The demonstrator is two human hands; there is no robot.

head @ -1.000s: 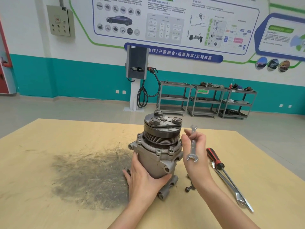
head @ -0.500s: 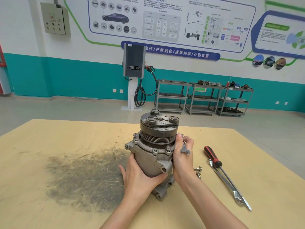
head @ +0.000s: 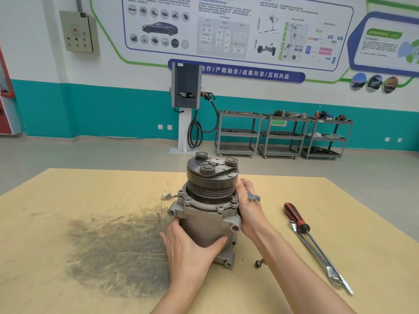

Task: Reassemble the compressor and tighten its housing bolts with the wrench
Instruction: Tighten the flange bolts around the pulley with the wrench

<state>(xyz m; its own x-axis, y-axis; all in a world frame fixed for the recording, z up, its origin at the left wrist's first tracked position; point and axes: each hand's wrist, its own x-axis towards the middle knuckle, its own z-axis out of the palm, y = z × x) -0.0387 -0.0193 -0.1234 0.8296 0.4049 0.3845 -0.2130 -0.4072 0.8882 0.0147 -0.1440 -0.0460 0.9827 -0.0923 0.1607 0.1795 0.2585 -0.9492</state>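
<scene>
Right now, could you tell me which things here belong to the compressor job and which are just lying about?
For the job: compressor, held by the left hand; small wrench in the right hand; loose bolt.

Lying about: red-handled screwdriver, long wrench, dark smudge on the table, carts behind.

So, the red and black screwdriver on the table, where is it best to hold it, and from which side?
Grip the screwdriver by its thick red and black handle, coming from above and from the right. It lies flat with the handle at the far end, and its thin shaft runs alongside the long wrench, so the handle is the freest part.
</scene>
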